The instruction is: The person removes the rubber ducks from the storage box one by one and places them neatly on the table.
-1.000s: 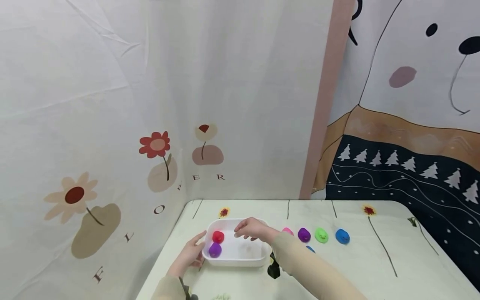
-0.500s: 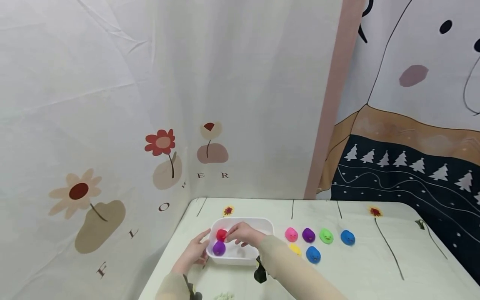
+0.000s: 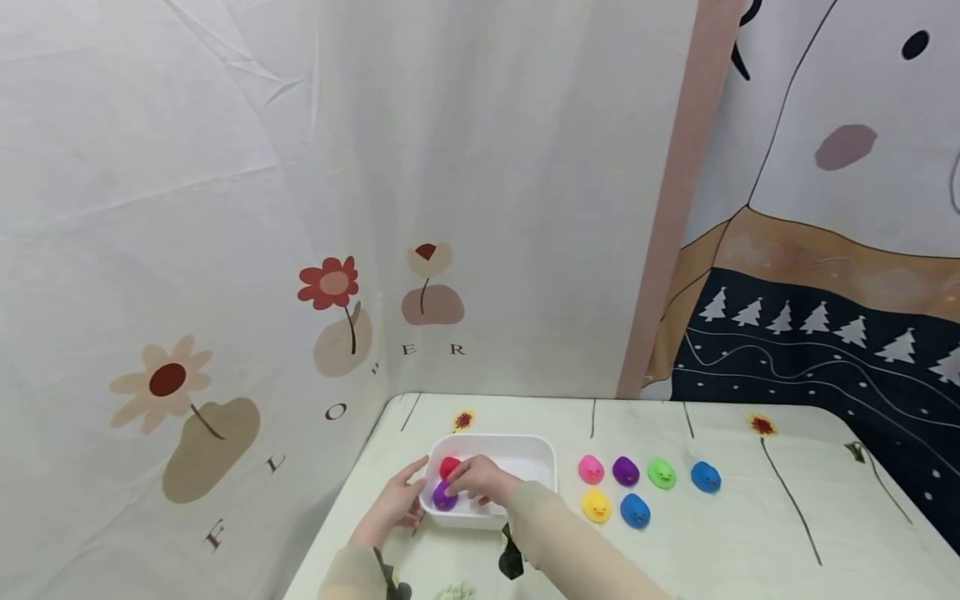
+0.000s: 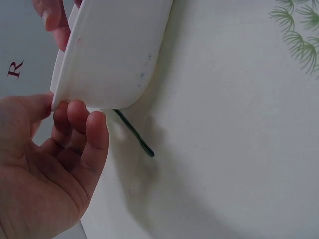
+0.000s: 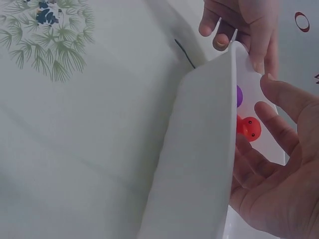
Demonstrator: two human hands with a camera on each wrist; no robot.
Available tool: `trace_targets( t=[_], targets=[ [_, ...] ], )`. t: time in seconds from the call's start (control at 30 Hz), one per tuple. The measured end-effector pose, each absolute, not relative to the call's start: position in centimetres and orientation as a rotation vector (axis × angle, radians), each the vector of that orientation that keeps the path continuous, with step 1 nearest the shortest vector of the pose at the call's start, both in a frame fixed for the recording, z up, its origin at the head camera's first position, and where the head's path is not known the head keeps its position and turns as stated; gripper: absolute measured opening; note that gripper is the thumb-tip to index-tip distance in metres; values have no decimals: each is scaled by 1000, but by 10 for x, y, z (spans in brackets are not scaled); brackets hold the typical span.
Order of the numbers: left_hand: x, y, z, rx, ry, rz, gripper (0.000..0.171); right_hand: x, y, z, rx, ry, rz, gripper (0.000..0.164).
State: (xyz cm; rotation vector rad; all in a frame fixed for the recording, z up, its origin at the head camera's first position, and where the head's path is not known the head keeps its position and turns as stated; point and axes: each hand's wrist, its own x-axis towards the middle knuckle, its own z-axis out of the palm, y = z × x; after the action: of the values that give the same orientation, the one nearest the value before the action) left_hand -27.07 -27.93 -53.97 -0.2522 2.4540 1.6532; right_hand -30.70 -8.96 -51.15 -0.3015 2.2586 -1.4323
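White plastic tray is seen at the left part of the bench, near the corner where the flower-printed curtain hangs. The tray's left end is held by the left hand: in the left wrist view the thumb is laid against the rim while the fingers are curled just under the tray's corner. The right hand is lowered into the tray, its fingers relaxed and spread over two toy ducks; whether either duck is actually pinched cannot be told, and in the right wrist view the palm is seen open with nothing gripped. A red duck and a purple duck are seen inside the tray, at its left end, side by side, the purple one nearer the person. Six more ducks are set out on the bench to the right of the tray, apart from it: a pink duck, a second purple duck, a green duck and a blue duck in a row, with a yellow duck and another blue duck in front of them.
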Motion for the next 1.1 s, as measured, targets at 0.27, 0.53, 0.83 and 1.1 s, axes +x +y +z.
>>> trace_targets(
  t=[0.27,0.53,0.83,1.1],
  targets=[
    [-269,-280,-537,-246,2459,1640,52,-308,-96,-519,-299,2280,-1412,21],
    [-267,-281,-539,-234,2440,1650,52,-306,-101,-524,-294,2297,-1373,19],
    [-266,-279,-534,-239,2428,1642,53,-307,-106,-527,-324,2305,-1353,29],
    [-267,-279,-534,-253,2422,1645,53,-305,-110,-527,-361,2302,-1361,32]
  ],
)
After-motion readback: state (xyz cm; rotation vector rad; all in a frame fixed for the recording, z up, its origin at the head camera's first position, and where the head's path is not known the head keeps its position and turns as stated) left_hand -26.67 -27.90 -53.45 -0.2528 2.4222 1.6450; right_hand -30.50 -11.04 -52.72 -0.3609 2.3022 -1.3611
